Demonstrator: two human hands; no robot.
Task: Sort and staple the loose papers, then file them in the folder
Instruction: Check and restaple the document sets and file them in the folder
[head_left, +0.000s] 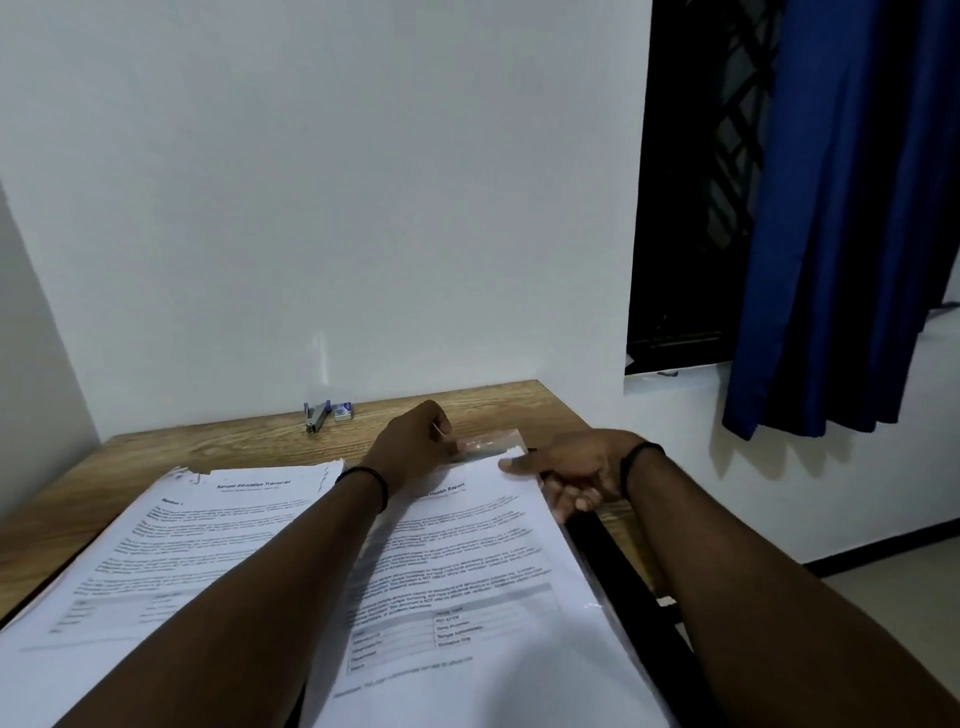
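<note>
Both hands work at the far edge of our right paper stack (467, 582): our right hand (571, 473) pinches its top corner, thumb above, fingers curled below; our left hand (415, 441) is curled there, what it holds we cannot tell. Beside lies the left stack (171, 551). Near the wall rest the stapler (317, 415) and a small box (343, 411).

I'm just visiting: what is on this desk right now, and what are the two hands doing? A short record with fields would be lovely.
surface: wooden desk against a white wall
left pile: papers headed Sample Education Transcript
right pile: Health Report sheets
left hand: at the far edge of the right pile, fingers curled
right hand: grips the right pile's far corner
stapler: at the wall, untouched
small box: beside the stapler
folder: not identifiable
</note>
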